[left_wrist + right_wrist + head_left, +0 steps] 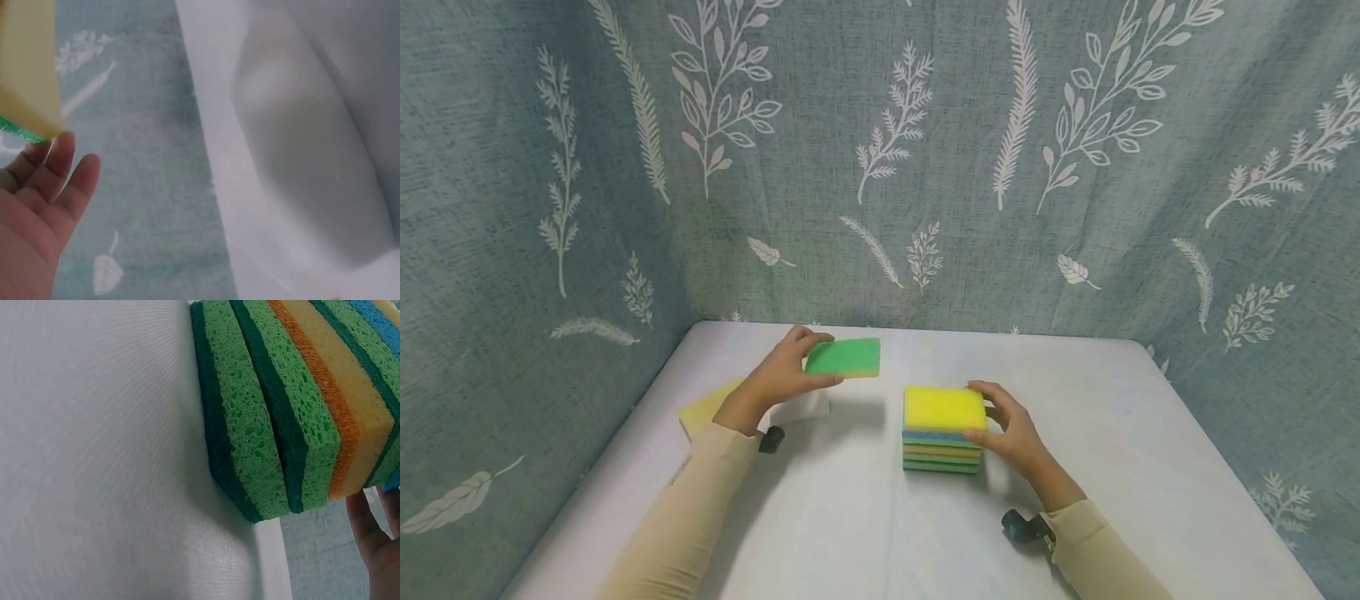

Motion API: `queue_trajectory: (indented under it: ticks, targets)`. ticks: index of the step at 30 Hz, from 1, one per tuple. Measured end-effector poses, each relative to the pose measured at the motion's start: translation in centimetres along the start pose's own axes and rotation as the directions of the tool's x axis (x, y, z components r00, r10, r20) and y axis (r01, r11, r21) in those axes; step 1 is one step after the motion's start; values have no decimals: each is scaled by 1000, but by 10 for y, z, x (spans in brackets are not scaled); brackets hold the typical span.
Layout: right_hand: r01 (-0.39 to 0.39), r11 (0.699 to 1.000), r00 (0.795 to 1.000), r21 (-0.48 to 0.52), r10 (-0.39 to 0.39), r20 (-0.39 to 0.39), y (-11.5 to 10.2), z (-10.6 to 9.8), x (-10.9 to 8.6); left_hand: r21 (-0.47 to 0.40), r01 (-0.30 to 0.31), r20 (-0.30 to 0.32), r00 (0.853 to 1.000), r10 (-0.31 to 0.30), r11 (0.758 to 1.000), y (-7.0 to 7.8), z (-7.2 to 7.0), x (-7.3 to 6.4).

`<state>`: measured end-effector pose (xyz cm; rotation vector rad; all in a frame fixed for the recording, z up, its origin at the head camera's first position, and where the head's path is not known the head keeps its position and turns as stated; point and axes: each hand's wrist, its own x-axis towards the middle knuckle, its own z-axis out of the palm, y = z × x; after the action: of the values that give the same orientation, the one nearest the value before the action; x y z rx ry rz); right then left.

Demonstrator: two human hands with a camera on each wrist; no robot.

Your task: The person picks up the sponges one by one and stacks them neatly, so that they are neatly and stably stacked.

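In the head view my left hand [782, 371] holds a sponge [844, 357] with a green top and yellow underside, thumb in front and fingers behind, raised above the table. The left wrist view shows this sponge's yellow body [28, 62] at the fingertips. My right hand [1011, 427] grips the right side of a stack of sponges [942, 457], near its top. A bright yellow layer [943, 408] tops the stack, with blue, green and yellowish layers below. The right wrist view shows green sponges [256, 431] and an orange-and-cream one [350, 419] in the stack.
A flat yellow piece [706, 408] lies on the white table [850, 517] at the left, partly behind the left forearm. A white object [801, 407] lies below the left hand; its kind is unclear. Patterned curtain [955, 167] encloses the back and sides.
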<state>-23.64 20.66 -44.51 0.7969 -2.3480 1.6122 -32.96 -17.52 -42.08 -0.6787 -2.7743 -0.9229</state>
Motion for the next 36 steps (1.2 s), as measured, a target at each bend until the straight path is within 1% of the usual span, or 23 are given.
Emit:
queue_trajectory:
  ticks: [5,8,12,22,28,32,36]
  targets:
    - [16,1000,1000,2,-16,6,0,-1,0,-26,-15,-3,1000,15,1000,12,2,-3]
    - [25,1000,1000,-2,-25,6,-1,-1,0,-18,-5,-2,1000,5,1000,18,4,-3]
    - [31,999,1000,-5,-31,3,-1,-2,0,-14,-7,-4,1000,7,1000,26,8,-3]
    - [42,999,999,2,-42,1,0,-3,0,-24,-43,-11,999,43,999,46,19,-3]
    - [49,999,999,7,-49,-6,0,-3,0,-4,-68,-18,998,68,998,55,23,-1]
    - [36,999,999,15,-35,-7,-2,-4,0,-4,-85,-8,996,85,996,62,24,-2]
    - [20,1000,1000,12,-20,-7,-3,-4,0,-2,-113,-13,994,113,994,68,26,-2]
